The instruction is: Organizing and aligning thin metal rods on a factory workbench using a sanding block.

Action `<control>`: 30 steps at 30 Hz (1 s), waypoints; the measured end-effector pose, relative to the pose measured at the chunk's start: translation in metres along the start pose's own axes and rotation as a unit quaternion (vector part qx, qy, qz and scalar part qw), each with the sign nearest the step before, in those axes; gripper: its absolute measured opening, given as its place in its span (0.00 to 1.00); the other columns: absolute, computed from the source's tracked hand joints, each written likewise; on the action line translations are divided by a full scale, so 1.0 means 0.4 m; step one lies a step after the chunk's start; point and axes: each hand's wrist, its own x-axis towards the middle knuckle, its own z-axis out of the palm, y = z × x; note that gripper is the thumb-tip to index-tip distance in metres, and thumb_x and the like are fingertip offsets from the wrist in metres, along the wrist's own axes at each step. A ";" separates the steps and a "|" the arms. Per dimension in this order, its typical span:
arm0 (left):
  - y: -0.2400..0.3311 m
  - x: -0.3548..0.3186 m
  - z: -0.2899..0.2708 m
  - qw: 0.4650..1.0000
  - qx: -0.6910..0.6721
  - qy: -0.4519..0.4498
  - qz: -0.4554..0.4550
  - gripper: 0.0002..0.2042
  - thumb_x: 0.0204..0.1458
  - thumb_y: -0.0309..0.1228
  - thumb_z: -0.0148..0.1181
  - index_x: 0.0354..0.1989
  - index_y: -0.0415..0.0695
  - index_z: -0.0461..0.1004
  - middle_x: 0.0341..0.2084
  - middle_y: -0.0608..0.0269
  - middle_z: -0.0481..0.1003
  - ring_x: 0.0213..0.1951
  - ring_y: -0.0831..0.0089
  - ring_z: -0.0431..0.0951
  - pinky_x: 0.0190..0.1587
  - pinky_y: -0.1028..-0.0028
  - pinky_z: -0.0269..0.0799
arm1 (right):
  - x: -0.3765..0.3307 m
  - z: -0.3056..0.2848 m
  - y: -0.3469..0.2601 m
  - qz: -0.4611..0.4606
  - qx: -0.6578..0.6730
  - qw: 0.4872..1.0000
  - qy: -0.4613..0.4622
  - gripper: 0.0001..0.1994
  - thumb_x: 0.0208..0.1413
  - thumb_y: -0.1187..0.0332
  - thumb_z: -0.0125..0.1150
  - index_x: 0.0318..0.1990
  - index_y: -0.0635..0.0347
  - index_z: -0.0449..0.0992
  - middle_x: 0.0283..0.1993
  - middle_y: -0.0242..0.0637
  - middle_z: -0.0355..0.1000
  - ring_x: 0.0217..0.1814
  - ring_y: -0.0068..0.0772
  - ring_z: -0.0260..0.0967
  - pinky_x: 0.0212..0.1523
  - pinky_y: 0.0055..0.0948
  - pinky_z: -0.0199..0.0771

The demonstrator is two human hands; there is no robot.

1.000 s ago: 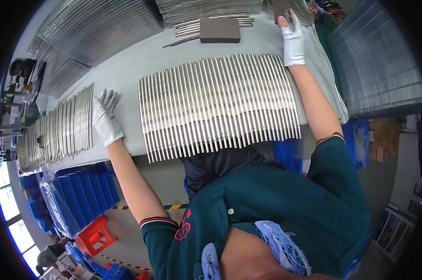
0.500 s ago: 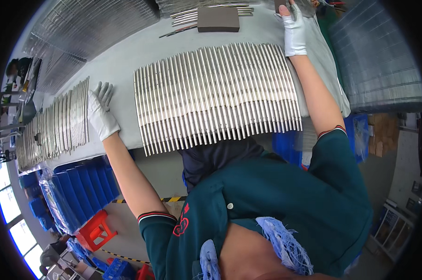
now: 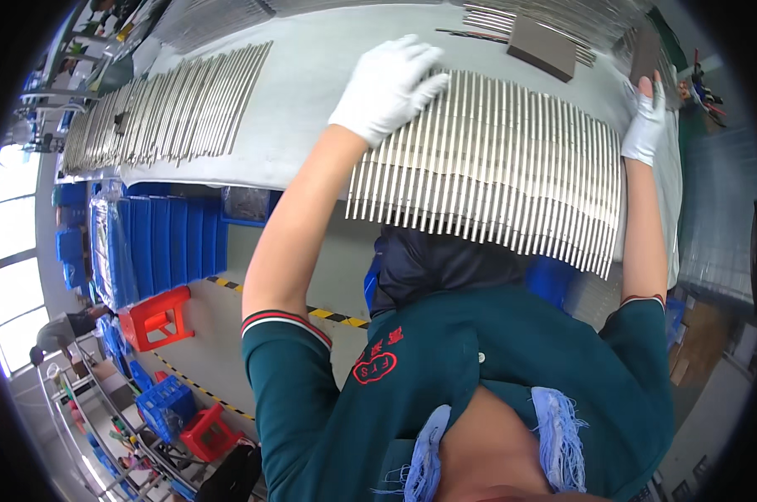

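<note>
While the camera looks down over the person's own head and green shirt (image 3: 496, 393), the far left shows a bright window (image 3: 10, 251), blue bins (image 3: 157, 243) under the table edge and two red stools (image 3: 157, 316) on the floor, which has a yellow and black stripe. Above them, on the grey table (image 3: 312, 92), lies a first row of thin metal rods (image 3: 165, 109), side by side, well apart from both hands. Further right, the left hand (image 3: 388, 84) in a white glove rests flat and open on the left end of a second, wider row of metal rods (image 3: 496, 159); the fingers are spread over the rod tops and grasp nothing. This row lies near the front edge of the table, and the lower ends of the rods stick out over the edge. Behind the row there is a dark flat block (image 3: 543, 48) with some loose rods next to it. At the right end of the row, the right hand (image 3: 644, 125), also in a white glove, touches the last rods with its fingers pointing up; whether it grips something I cannot tell
</note>
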 end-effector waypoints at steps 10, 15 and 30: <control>-0.105 -0.083 -0.033 0.995 0.100 -0.018 -0.023 0.25 0.58 0.52 0.48 0.50 0.42 0.72 0.47 0.55 0.73 0.57 0.55 0.66 0.60 0.61 0.60 | -0.088 0.125 -0.066 -0.115 -0.143 0.983 0.023 0.34 0.59 0.50 0.58 0.63 0.69 0.62 0.62 0.44 0.63 0.62 0.31 0.61 0.63 0.27 0.58; -0.126 -0.096 -0.059 0.991 0.124 -0.016 -0.049 0.26 0.58 0.53 0.48 0.51 0.43 0.71 0.49 0.54 0.72 0.58 0.55 0.65 0.62 0.60 0.58 | -0.102 0.146 -0.080 -0.143 -0.261 0.954 0.013 0.34 0.60 0.49 0.57 0.65 0.67 0.60 0.64 0.44 0.62 0.62 0.32 0.61 0.64 0.28 0.57; -0.012 -0.003 -0.008 0.998 0.040 -0.041 -0.007 0.25 0.58 0.51 0.51 0.51 0.40 0.73 0.52 0.48 0.71 0.59 0.50 0.67 0.62 0.60 0.61 | -0.044 0.061 -0.033 -0.055 -0.137 0.989 0.019 0.33 0.60 0.49 0.56 0.63 0.67 0.63 0.62 0.44 0.65 0.61 0.32 0.62 0.64 0.27 0.56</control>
